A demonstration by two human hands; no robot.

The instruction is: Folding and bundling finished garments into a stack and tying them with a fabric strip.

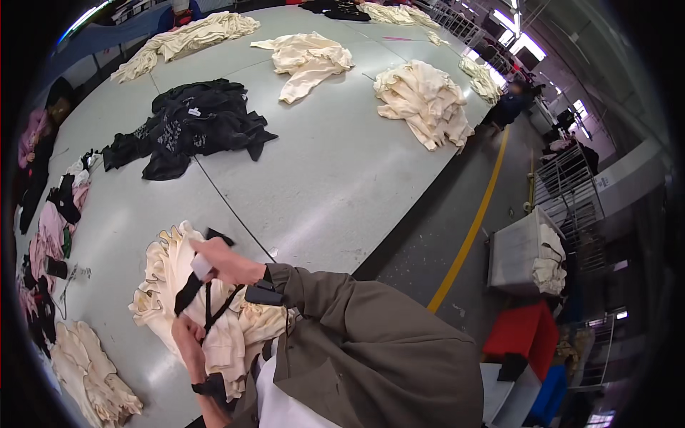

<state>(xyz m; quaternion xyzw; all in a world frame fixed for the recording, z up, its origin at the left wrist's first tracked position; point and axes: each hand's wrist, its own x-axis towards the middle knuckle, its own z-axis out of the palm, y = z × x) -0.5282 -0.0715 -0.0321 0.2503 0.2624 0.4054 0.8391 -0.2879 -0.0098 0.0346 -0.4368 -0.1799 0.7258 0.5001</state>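
Both my hands are over a pile of cream ruffled-edge garments (166,267) at the table's near side. A black fabric strip (187,294) runs between them. My right hand (230,261) pinches its upper part, where a small white piece (201,266), perhaps a label, shows beside the fingers. My left hand (188,337) has its fingers curled at the strip's lower end, low against the cream cloth; its exact grip is partly hidden. Thin black straps (208,313) hang between the hands. Dark bands or devices sit on both wrists.
Black printed garments (203,125) lie farther up the grey table (321,176). Cream garment heaps (423,101) stand toward the far right, another (93,374) at lower left. Beyond the right edge are a wheeled bin (516,257), a red bin (522,331) and a person (508,104).
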